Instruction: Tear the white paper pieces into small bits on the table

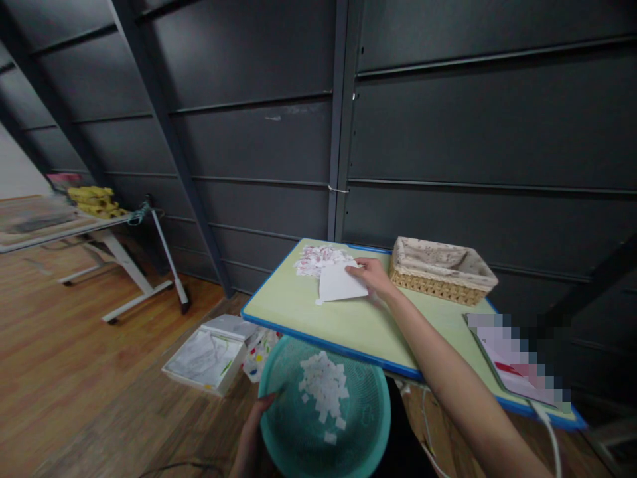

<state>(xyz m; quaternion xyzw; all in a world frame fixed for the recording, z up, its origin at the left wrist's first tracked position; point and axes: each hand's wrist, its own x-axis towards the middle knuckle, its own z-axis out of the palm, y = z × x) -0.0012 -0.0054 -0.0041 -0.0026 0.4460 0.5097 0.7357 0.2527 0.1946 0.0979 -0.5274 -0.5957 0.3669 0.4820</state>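
Observation:
My right hand [371, 275] grips a flat white card [341, 283] by its right side, fingers on top. The card lies low over the yellow-green tabletop [279, 292], against a heap of small white paper pieces [318, 257], some with reddish marks. Below the table's front edge, my left hand [263, 403] is closed on the left rim of a teal plastic basket [385, 405]. More white paper squares [323, 385] lie piled inside that basket. A single paper scrap sits by the card's lower left corner.
A woven basket with cloth lining [442, 282] stands at the table's back right. Nearer is a blurred-out tablet [512, 365] with a white cable [553, 438]. An open white box [204, 358] is on the floor at left. Dark metal panels [259, 139] rise behind.

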